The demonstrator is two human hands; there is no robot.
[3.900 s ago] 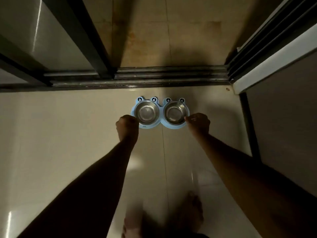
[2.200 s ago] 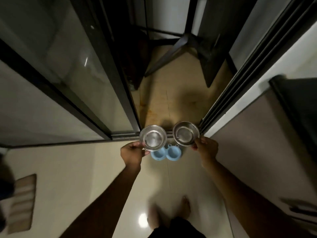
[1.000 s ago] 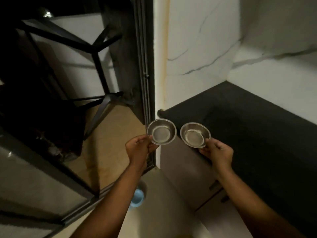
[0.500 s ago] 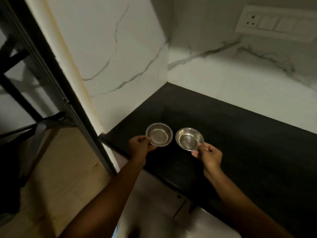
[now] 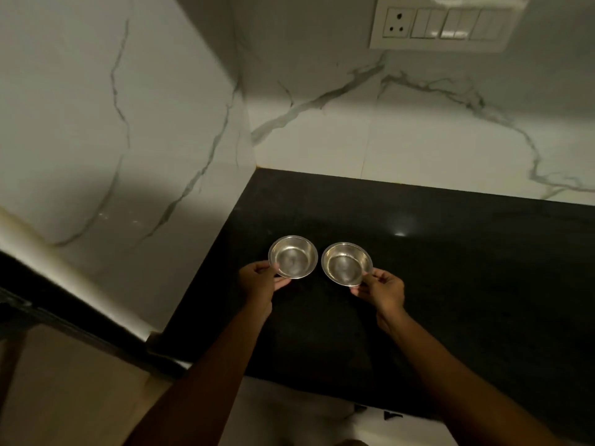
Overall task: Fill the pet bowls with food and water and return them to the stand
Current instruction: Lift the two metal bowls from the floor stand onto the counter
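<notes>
A: Start at the left. What is there?

B: A white marble-veined wall (image 5: 122,123) meets the black stone surface (image 5: 450,284) in a corner. The left hand (image 5: 259,281) holds a small round steel bowl (image 5: 293,257) by its near rim, thumb on top and fingers (image 5: 283,282) curled beneath, pinching the edge.

A: And beside it?

B: A second round steel bowl (image 5: 347,263), just beside the first but not touching it. The right hand (image 5: 381,286) pinches its near-right rim the same way. Both bowls look empty and dry inside.

A: Are they resting on the surface?

B: I cannot tell for sure. They are low over it, near the corner; the right one tilts slightly toward the person, so I judge it is in the air.

A: Anything further right?

B: Bare black stone, and above it a white switch plate with a socket (image 5: 447,22) on the wall. No food, tap or water vessel is in view, nor the stand.

A: So which step is this?

B: Early, I judge: the empty bowls are at the surface, nothing filled. The next move calls for setting both flat, opening the fingers, then finding food and water. Set level, they should not rock.
</notes>
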